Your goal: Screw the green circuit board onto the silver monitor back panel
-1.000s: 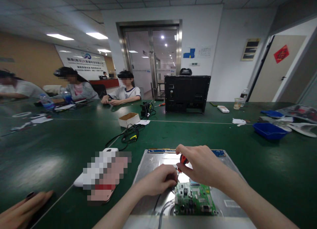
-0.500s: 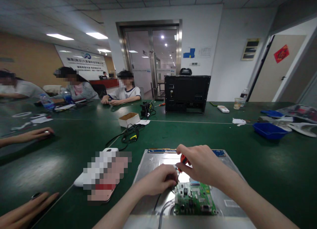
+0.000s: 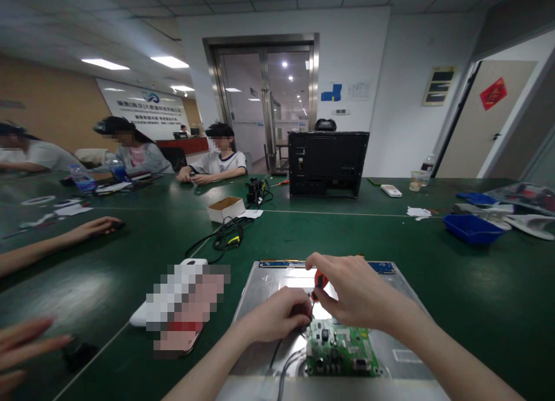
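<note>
My right hand (image 3: 355, 291) grips the red and black handle of a screwdriver (image 3: 319, 278). Its thin shaft points down toward the upper left corner of a green circuit board (image 3: 344, 349). Close beside the shaft, my left hand (image 3: 277, 311) has its fingers curled together; whatever they pinch is hidden. The board lies on the silver back of a flat display panel (image 3: 403, 326), which has a narrow blue circuit strip (image 3: 277, 264) along its far edge. Dark cables (image 3: 286, 369) run from under my left hand, past the board, toward me.
A white device (image 3: 193, 263) and a pink phone (image 3: 208, 300) lie left of the panel. Beyond are coiled black cable (image 3: 225, 234), an open box (image 3: 226, 207) and a black monitor (image 3: 328, 164). A blue tray (image 3: 472, 227) sits right. A co-worker's hands (image 3: 97, 229) are at left.
My right hand and the screwdriver have shifted very slightly left; my left hand stays put. At the left, the co-worker's far hand has moved right and the near hand has lifted away, blurred.
</note>
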`<state>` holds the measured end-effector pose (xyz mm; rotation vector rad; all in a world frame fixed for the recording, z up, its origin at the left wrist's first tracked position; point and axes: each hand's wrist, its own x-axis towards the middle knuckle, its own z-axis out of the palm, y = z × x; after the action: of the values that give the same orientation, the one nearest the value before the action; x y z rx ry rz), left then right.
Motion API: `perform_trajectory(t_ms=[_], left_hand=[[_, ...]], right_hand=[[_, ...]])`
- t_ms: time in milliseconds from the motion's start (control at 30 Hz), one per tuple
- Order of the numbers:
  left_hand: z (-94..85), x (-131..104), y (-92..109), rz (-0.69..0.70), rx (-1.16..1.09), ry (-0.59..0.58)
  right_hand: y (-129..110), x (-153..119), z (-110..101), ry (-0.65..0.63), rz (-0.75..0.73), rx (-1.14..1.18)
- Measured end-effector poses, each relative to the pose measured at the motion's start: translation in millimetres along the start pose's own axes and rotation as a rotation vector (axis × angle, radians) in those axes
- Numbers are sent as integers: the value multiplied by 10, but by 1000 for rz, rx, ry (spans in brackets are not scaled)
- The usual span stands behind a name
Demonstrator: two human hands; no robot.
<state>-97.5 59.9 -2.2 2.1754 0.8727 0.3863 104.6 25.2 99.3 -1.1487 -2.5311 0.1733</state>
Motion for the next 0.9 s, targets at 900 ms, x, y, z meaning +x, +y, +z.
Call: perform_trajectory(t_ms=[900], left_hand=[[-4,-5,0,26,-30,-25]], right_hand=[[-22,40,-4,-6,48,-76]])
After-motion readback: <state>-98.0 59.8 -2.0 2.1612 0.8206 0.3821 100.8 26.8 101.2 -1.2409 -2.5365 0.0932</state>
